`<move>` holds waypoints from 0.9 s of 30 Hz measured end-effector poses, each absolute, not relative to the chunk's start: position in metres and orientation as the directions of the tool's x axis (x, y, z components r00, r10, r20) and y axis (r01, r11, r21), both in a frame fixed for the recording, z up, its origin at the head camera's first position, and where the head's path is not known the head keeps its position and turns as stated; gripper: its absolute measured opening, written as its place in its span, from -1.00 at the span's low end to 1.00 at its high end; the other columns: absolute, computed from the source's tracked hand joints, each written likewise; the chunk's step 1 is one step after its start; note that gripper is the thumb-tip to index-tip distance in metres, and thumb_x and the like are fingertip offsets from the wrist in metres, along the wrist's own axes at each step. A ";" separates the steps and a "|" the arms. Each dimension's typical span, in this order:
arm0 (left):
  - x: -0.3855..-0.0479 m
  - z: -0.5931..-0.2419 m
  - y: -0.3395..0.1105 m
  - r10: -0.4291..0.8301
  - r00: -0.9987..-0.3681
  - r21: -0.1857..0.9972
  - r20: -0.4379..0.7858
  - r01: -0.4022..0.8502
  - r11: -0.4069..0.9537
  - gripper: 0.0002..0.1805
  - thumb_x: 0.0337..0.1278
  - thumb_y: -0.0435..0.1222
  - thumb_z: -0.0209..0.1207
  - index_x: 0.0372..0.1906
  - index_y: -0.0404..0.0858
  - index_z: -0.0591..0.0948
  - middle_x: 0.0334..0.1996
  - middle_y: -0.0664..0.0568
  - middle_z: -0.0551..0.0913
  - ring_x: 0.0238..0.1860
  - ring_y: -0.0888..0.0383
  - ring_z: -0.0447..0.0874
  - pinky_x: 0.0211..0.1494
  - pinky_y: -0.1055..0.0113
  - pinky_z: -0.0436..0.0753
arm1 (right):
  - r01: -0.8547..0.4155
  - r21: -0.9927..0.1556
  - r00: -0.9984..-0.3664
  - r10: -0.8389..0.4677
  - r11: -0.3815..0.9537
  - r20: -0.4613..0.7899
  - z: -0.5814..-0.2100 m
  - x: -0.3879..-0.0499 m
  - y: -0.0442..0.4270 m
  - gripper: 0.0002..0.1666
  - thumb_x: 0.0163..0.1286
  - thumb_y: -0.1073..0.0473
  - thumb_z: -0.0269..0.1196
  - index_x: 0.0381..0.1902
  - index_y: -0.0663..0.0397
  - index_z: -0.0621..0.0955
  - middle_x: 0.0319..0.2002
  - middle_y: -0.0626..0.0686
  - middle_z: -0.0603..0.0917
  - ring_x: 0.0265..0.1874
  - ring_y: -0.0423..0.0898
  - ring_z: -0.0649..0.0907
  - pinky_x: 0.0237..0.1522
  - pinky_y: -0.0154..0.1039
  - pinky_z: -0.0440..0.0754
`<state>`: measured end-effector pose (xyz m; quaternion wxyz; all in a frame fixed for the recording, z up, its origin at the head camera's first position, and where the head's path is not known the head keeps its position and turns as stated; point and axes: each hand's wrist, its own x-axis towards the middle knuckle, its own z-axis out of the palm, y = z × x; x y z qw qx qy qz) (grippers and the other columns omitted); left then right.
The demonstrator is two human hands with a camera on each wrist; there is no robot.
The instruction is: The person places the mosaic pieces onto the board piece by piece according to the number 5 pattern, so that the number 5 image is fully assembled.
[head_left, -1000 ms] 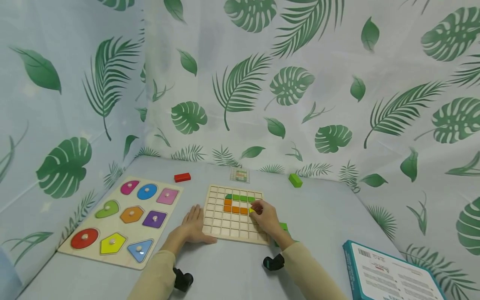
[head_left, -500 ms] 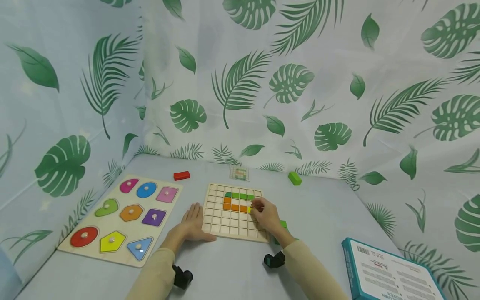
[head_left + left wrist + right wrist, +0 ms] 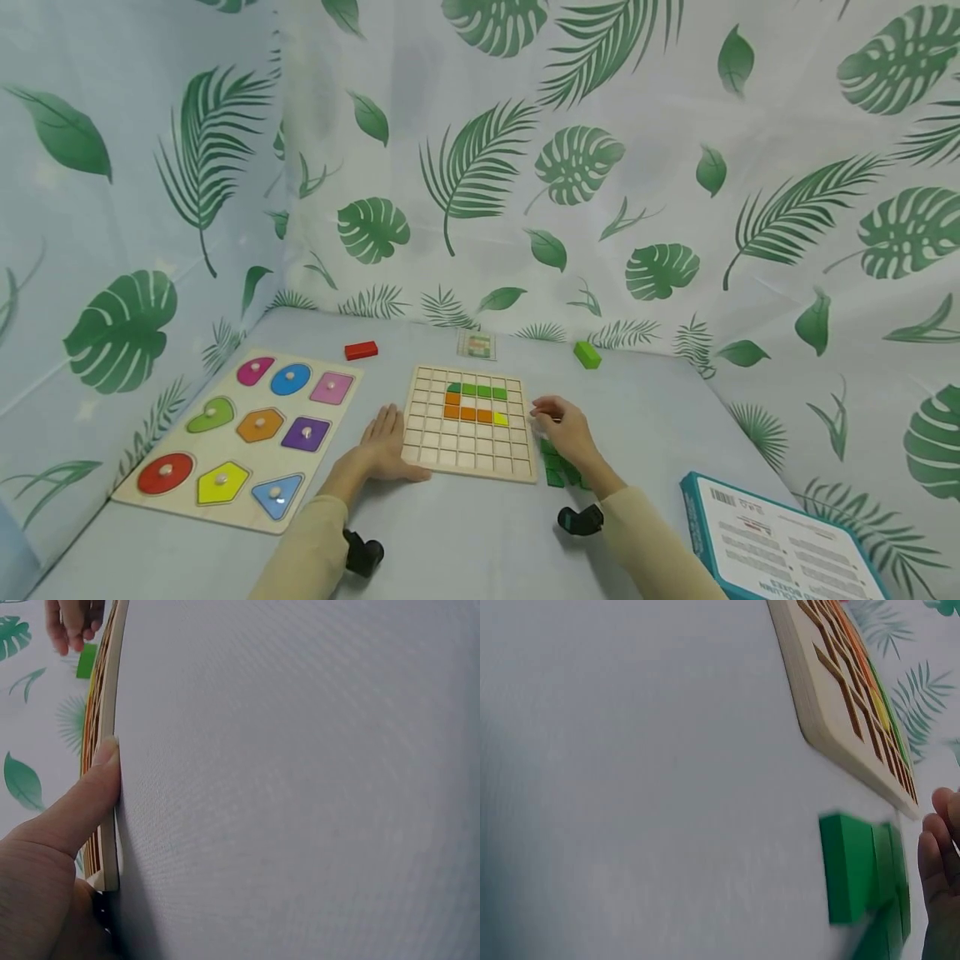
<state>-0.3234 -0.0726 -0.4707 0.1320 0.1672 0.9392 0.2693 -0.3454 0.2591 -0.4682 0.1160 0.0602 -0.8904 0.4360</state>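
Note:
A wooden grid board (image 3: 442,450) lies on the table. On it sit a dark green corner tile (image 3: 453,387), a row of light green tiles (image 3: 484,392), several orange tiles (image 3: 468,414) and a yellow tile (image 3: 500,419). My left hand (image 3: 386,447) rests flat at the board's left edge with fingers straight; in the left wrist view its thumb (image 3: 79,806) presses the board's front edge. Just right of the board, my right hand (image 3: 567,429) hovers with loosely bent fingers and no visible object in them. Beneath it lie loose dark green tiles (image 3: 555,477), partly hidden.
A shape puzzle with knobs (image 3: 251,467) lies left. Behind the board are a red block (image 3: 362,351), a small pattern card (image 3: 476,344) and a green block (image 3: 588,355). A teal-edged box (image 3: 780,533) stands front right. Leaf-print cloth walls rise behind and left.
My right hand has let go of the yellow tile, which now sits at the right end of the orange row, and has moved right off the board. My left hand has stayed put.

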 end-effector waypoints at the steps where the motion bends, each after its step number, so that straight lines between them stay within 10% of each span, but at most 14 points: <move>1: -0.322 -0.468 -0.073 0.387 -0.908 0.555 -0.159 0.242 0.796 0.33 -0.19 0.15 0.36 0.40 -0.58 -0.15 0.43 -0.41 -0.28 0.44 -0.21 -0.43 0.43 -0.02 -0.30 | -0.198 -0.766 -0.968 -0.001 0.611 0.249 -0.468 -0.344 0.263 -0.75 0.37 0.28 0.14 -0.02 0.17 0.59 -0.23 0.00 0.67 -0.17 -0.07 0.61 -0.18 -0.22 0.58; 27: -0.318 -0.464 -0.071 0.373 -0.914 0.559 -0.158 0.228 0.797 0.28 -0.16 0.11 0.36 0.39 -0.59 -0.12 0.43 -0.41 -0.25 0.44 -0.23 -0.40 0.43 -0.02 -0.29 | -0.201 -0.766 -0.977 -0.072 0.610 0.199 -0.472 -0.328 0.292 -0.74 0.22 0.34 0.30 -0.11 0.25 0.61 -0.28 0.05 0.67 -0.28 -0.07 0.62 -0.27 -0.35 0.56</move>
